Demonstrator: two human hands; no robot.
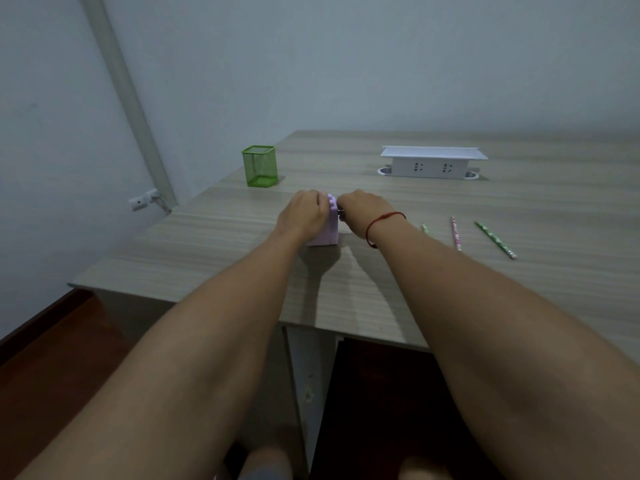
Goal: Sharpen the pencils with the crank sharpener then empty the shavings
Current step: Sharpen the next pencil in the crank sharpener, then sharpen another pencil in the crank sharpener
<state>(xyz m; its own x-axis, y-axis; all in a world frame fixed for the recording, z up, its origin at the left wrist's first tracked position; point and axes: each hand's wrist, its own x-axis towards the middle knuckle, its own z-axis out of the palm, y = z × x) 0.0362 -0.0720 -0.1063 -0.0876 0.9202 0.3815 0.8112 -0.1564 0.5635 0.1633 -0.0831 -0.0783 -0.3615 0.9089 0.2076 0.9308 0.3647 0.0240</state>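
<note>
A lilac crank sharpener [327, 227] stands on the wooden desk [433, 278] in the middle of the view. My left hand [304, 213] wraps over its left side and top. My right hand [363, 210], with a red string on the wrist, is closed at the sharpener's right side, where a small dark metal part shows; what the fingers grip is hidden. Three pencils lie to the right: a green one [424, 228] mostly hidden behind my right forearm, a pink one [456, 233] and a green patterned one [495, 239].
A green mesh pencil holder [259, 165] stands at the desk's far left. A white socket box [433, 162] with its lid up sits at the far middle. The desk's front edge runs just below my forearms, with dark floor beneath.
</note>
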